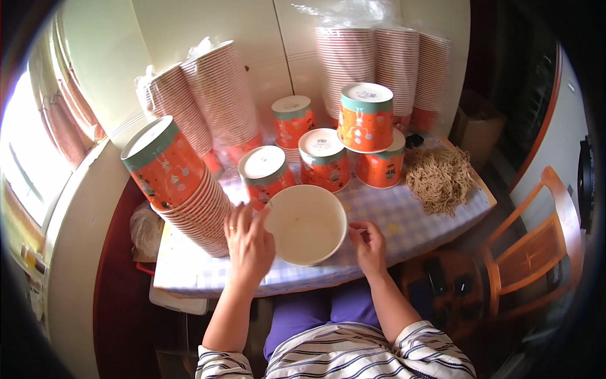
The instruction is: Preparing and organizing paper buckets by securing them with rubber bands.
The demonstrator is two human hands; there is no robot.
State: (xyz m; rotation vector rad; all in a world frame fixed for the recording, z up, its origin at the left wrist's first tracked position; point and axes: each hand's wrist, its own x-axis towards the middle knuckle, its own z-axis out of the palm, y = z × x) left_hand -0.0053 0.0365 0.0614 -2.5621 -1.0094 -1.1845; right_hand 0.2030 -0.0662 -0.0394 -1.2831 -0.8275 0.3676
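Observation:
A white-lined paper bucket (307, 226) stands on the table in front of me, its wide mouth turned up. My left hand (248, 245), with a ring on one finger, rests beside its left rim. The fingers there are spread and the thumb lies close to the wall. At the right rim, my right hand (369, 246) has its thumb and fingertips pinched together; whatever is between them cannot be made out. Behind the bucket, several orange and green paper buckets (324, 155) stand upside down, one bucket (365, 120) raised on top of another.
A leaning stack of nested buckets (183, 183) stands at the left. Tall plastic-wrapped stacks (221, 95) and more wrapped stacks (347, 60) line the wall. A heap of tan cords (442, 180) lies on the checked tablecloth (404, 221). A wooden chair (530, 252) is at the right.

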